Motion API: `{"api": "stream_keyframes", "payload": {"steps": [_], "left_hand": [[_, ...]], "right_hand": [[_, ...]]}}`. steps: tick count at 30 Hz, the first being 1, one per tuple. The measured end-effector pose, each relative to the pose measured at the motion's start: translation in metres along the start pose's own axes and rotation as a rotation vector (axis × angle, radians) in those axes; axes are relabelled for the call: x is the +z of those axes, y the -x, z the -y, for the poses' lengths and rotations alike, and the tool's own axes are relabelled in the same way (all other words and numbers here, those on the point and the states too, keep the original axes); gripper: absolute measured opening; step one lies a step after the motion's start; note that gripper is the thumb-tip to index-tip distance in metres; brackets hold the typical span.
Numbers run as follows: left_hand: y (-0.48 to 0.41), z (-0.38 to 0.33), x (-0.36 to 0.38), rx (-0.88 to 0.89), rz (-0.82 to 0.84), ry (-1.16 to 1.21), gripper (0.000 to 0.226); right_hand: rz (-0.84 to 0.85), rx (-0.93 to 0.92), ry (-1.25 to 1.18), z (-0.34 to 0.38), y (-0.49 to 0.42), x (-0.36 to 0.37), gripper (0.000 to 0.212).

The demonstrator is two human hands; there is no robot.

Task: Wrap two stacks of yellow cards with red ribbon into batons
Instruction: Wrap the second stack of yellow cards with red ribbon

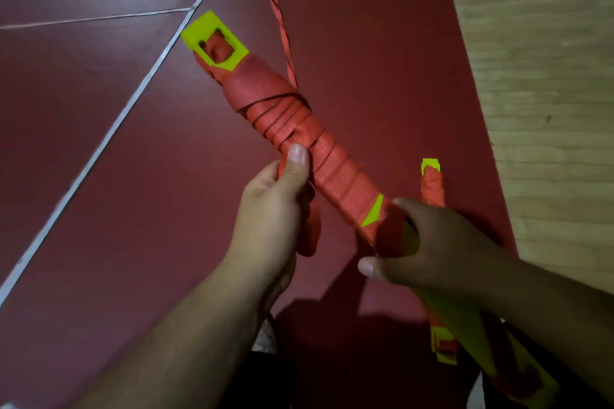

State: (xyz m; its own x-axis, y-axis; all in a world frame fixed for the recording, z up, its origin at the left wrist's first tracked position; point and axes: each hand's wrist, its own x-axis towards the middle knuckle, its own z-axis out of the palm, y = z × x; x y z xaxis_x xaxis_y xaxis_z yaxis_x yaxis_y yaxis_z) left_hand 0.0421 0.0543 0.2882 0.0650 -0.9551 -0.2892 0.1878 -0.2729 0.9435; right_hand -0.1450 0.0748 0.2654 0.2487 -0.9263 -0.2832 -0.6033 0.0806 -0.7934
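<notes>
A long stack of yellow cards wound in red ribbon runs diagonally from upper left to lower right above the floor. My left hand grips its middle, thumb pressed on the wraps, with a loose ribbon loop hanging under the palm. Down at the lower part of the stack, my right hand curls its fingers round it. A thin twisted ribbon tail trails up from the wraps. A second wrapped baton lies behind my right hand, mostly hidden.
Dark red floor tiles with pale grout lines fill the left and centre. A light woven mat or wood-grain surface borders the right. My dark-clothed lap sits at the bottom edge.
</notes>
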Motion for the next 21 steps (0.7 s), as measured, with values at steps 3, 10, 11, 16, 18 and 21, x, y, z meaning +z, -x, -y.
{"api": "stream_keyframes", "payload": {"steps": [3,10,11,16,18,21], "left_hand": [[-0.001,-0.009,-0.003,-0.029,0.043,0.122,0.046],[-0.008,-0.020,-0.015,-0.011,0.196,0.279,0.041],[-0.008,-0.021,-0.017,-0.009,0.213,0.274,0.041],[-0.009,-0.021,-0.022,-0.036,0.175,0.097,0.047],[-0.010,-0.021,-0.024,-0.072,0.142,-0.061,0.055],[-0.012,-0.017,-0.026,-0.094,0.139,-0.203,0.059]], "right_hand": [[0.190,0.025,-0.311,0.007,-0.002,-0.012,0.043],[0.920,0.142,-0.836,-0.007,-0.002,-0.018,0.073],[0.941,0.136,-0.792,-0.007,-0.001,-0.017,0.066],[0.628,0.133,-0.526,-0.001,0.000,-0.008,0.025],[0.490,0.109,-0.399,0.001,-0.002,-0.007,0.023],[0.308,0.089,-0.210,0.001,-0.003,-0.006,0.019]]}}
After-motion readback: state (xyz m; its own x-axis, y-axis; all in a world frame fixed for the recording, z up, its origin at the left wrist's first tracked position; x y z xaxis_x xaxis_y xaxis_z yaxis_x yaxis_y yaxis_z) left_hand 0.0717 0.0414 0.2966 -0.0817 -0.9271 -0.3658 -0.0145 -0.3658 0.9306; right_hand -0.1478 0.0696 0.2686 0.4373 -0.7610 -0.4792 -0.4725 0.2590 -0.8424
